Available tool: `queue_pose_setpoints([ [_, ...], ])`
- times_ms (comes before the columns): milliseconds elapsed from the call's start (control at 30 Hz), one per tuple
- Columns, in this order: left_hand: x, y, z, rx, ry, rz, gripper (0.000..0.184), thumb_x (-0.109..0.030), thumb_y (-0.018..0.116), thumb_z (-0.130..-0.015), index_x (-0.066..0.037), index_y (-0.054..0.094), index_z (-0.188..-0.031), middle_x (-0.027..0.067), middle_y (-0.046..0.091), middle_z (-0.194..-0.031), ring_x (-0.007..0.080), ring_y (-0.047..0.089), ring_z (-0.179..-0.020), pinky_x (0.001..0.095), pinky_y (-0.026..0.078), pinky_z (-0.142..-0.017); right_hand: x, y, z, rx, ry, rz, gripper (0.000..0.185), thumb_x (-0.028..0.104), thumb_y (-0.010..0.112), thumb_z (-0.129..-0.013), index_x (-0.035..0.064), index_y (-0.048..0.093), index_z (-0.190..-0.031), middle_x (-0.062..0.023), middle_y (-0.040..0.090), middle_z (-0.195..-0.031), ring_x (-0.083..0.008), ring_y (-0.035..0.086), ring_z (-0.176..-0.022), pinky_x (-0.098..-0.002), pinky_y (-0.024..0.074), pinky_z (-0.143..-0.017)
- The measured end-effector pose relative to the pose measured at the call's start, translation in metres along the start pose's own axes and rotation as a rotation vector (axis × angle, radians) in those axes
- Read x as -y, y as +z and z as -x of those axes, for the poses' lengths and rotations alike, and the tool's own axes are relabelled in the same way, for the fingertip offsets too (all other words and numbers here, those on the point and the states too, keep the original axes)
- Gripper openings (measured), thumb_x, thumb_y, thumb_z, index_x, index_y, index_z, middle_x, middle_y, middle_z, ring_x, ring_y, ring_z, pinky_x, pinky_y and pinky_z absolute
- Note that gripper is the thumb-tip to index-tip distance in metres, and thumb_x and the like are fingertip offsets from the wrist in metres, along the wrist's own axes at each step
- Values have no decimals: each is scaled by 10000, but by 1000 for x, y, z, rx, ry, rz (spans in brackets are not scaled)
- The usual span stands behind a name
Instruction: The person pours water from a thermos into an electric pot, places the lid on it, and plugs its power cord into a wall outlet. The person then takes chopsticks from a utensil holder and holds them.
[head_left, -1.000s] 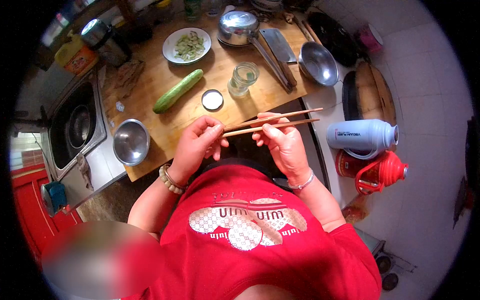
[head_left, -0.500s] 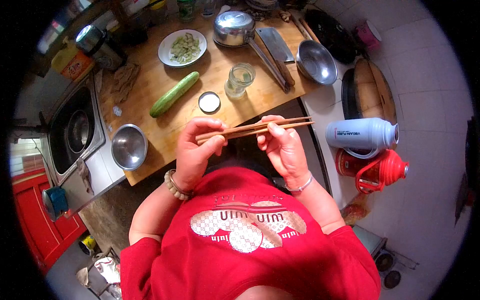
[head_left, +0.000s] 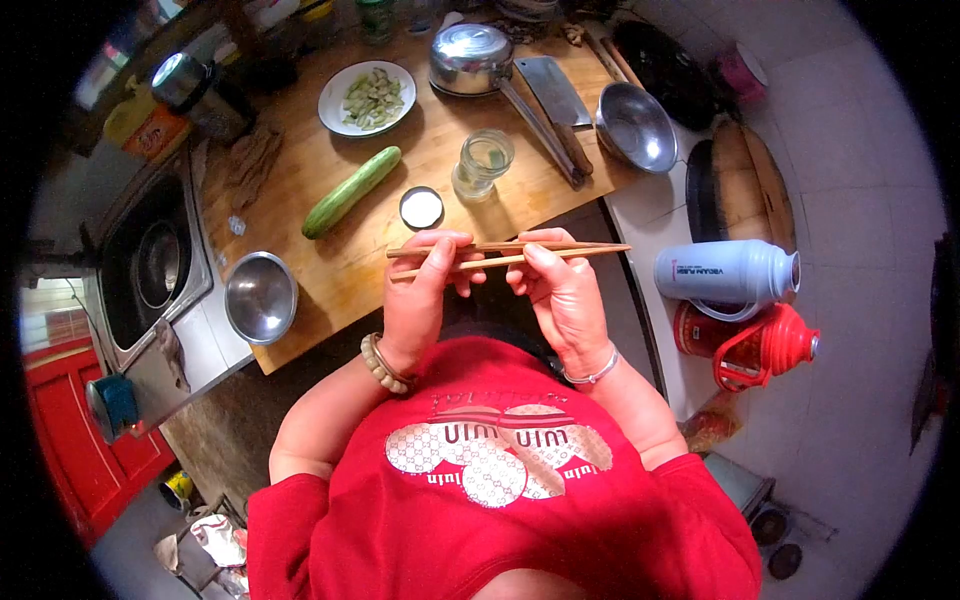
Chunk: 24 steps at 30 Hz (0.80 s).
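A pair of wooden chopsticks [head_left: 490, 256] lies crosswise between my hands, above the table's front edge. My left hand [head_left: 425, 285] is closed on their thicker ends, thumb over the sticks. Closed round the thinner half, my right hand [head_left: 560, 290] pinches them with thumb and fingers; the tips point right and nearly meet. Just beyond the hands are a round jar lid [head_left: 421, 208], white inside, and an open glass jar [head_left: 482, 165]. Further left, a whole green cucumber [head_left: 351, 193] rests on the wooden board [head_left: 300, 280]. Behind it, a white plate [head_left: 327, 112] carries cut green pieces.
A lidded pot [head_left: 470, 60], a cleaver [head_left: 553, 92] and a steel bowl [head_left: 636, 128] stand at the back right. Another steel bowl [head_left: 260, 298] sits by the sink [head_left: 118, 340] at left. Two vacuum flasks, blue [head_left: 715, 272] and red [head_left: 745, 340], lie at right.
My left hand has shifted slightly right and turned more upright. The chopsticks have spread apart at the left end, and their tips have come together at the right.
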<state>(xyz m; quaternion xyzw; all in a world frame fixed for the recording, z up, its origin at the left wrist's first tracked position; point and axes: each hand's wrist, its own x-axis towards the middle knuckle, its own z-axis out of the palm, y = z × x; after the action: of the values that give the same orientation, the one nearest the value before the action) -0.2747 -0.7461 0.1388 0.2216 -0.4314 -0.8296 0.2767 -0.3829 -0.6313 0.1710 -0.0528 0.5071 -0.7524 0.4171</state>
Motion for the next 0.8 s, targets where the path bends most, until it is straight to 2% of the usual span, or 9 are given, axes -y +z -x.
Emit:
queue_pose_setpoints([
  [133, 4, 1, 0, -15, -33, 32, 230, -215, 472, -919, -18, 565, -994, 105, 632, -841, 134, 600, -683, 218, 447, -544, 0, 1, 1, -20, -18, 32, 183, 70, 561, -842, 17, 533, -1015, -55, 587, -802, -116, 583, -665, -207, 462, -576],
  [200, 4, 0, -1, -40, -102, 161, 244, -230, 462, -921, -24, 564, -1001, 106, 632, -842, 143, 599, -675, 219, 447, -544, 3, 5, 3, -16, -34, 58, 195, 70, 560, -842, 17, 532, -1028, -56, 592, -814, -113, 581, -673, -206, 461, -587],
  [300, 4, -2, -1, -32, -158, 247, 254, -244, 453, -923, -30, 557, -1013, 106, 631, -848, 148, 597, -670, 219, 442, -541, 3, 8, 6, 11, -66, 101, 248, 82, 555, -846, 19, 523, -1084, -70, 611, -893, -101, 571, -711, -204, 455, -631],
  [467, 0, -1, -1, -39, -188, 239, 251, -243, 452, -923, -35, 546, -1029, 104, 628, -857, 148, 595, -676, 218, 436, -538, 1, 7, 7, 1, -71, 91, 242, 77, 532, -858, 9, 511, -1089, -107, 607, -938, -128, 577, -720, -220, 464, -639],
  [667, -3, -1, 0, -10, -156, 177, 248, -244, 455, -922, -36, 551, -1018, 112, 631, -868, 147, 598, -685, 224, 440, -547, -2, 7, 9, -37, -77, 50, 221, 123, 522, -870, 14, 533, -1063, -72, 610, -891, -99, 566, -690, -204, 450, -612],
  [800, -6, 0, 3, 21, -84, 67, 236, -230, 452, -924, -39, 550, -1021, 115, 631, -872, 157, 604, -696, 229, 443, -552, -3, 7, 9, -26, -79, 5, 194, 112, 531, -858, 24, 546, -1030, -59, 603, -877, -102, 562, -723, -218, 448, -648],
])
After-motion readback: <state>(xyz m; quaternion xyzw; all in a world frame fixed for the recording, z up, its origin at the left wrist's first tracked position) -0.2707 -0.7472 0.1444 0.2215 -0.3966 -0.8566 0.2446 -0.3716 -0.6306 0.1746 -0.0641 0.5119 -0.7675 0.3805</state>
